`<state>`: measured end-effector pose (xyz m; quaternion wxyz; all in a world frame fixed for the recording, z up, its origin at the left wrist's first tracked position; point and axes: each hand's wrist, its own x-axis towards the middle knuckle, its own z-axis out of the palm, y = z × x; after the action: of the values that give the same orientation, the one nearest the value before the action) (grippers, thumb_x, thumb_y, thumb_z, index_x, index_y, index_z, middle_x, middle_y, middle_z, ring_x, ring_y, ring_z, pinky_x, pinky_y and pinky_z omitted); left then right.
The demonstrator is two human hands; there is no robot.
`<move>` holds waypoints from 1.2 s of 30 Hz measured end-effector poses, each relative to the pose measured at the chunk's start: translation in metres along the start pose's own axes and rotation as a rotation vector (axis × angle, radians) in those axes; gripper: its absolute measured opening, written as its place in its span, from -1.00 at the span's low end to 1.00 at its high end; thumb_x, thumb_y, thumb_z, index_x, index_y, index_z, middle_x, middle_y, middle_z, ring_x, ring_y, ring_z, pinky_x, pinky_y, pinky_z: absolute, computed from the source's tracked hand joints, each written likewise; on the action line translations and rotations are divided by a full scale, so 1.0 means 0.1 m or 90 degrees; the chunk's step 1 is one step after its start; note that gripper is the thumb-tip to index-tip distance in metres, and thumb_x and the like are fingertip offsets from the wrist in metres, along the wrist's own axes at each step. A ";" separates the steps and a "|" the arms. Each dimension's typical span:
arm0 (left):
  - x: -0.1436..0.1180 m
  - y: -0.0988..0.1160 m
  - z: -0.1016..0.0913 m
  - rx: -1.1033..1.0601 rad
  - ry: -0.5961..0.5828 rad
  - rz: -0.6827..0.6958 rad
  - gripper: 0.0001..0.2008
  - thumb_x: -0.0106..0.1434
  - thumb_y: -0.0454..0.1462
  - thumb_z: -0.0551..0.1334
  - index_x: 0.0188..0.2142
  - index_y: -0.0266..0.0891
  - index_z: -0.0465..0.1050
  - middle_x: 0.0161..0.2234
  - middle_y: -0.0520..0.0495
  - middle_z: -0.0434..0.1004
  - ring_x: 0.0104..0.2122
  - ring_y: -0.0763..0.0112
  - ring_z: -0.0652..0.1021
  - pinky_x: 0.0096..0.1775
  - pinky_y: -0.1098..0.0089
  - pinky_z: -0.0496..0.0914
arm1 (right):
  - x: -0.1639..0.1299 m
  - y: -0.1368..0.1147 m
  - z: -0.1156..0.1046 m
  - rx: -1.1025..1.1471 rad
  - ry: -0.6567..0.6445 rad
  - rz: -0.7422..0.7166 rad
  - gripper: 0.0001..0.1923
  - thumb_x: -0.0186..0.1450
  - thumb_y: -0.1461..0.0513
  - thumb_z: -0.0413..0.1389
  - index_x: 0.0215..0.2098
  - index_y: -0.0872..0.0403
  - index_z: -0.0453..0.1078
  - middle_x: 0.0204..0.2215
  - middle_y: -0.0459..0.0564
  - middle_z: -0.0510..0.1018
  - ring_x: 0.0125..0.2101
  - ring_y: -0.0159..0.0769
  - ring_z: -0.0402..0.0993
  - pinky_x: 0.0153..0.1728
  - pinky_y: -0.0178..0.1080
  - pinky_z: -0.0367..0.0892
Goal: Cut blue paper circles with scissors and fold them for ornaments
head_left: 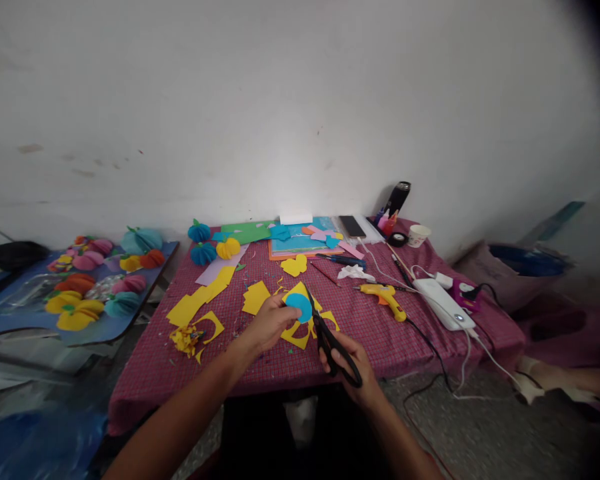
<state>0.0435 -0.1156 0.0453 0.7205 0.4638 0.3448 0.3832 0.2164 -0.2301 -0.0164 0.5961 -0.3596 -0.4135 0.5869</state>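
Your right hand (pixel 354 363) at table's (pixel 190 373) front edge: fingers curled through scissors (pixel 330 340). Your left hand (pixel 273 323): fingertips pinching blue circle (pixel 299 307) with yellow paper (pixel 300 293).

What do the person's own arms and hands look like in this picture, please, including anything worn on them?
Both forearms come in bare from the bottom edge, with no sleeves reaching into view. The left hand and the right hand wear no gloves, and no watch, bracelet or ring can be made out, though the fingers are too small to be sure about rings.
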 end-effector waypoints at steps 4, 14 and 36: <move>0.00 -0.01 -0.01 0.001 -0.009 0.004 -0.82 -0.08 -0.30 0.35 -0.42 -0.30 0.47 -0.48 -0.03 0.47 -0.49 0.45 0.44 -0.43 0.44 0.26 | 0.00 0.00 0.00 -0.004 0.007 -0.006 -0.60 0.27 0.08 0.20 -0.01 0.14 0.45 -0.49 -0.04 0.47 -0.55 -0.37 0.28 -0.52 -0.30 0.13; 0.00 0.00 -0.03 0.009 -0.040 0.007 -0.85 -0.05 -0.36 0.31 -0.41 -0.29 0.50 -0.48 0.00 0.46 -0.50 0.48 0.42 -0.40 0.43 0.25 | -0.02 -0.06 -0.02 -0.037 -0.009 0.007 -0.56 0.25 0.06 0.21 0.02 0.13 0.45 -0.49 -0.04 0.48 -0.55 -0.34 0.30 -0.51 -0.28 0.15; -0.04 0.06 -0.05 0.034 -0.075 0.002 -0.90 -0.03 -0.37 0.28 -0.44 -0.29 0.48 -0.50 0.03 0.42 -0.52 0.50 0.37 -0.40 0.44 0.22 | -0.04 -0.07 -0.06 -0.038 -0.023 0.033 -0.53 0.23 0.04 0.21 0.02 0.13 0.45 -0.48 -0.04 0.46 -0.56 -0.35 0.29 -0.54 -0.31 0.09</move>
<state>0.0358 -0.1151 0.0494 0.7264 0.5052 0.3108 0.3471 0.2243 -0.2339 -0.0129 0.5620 -0.3772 -0.4318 0.5962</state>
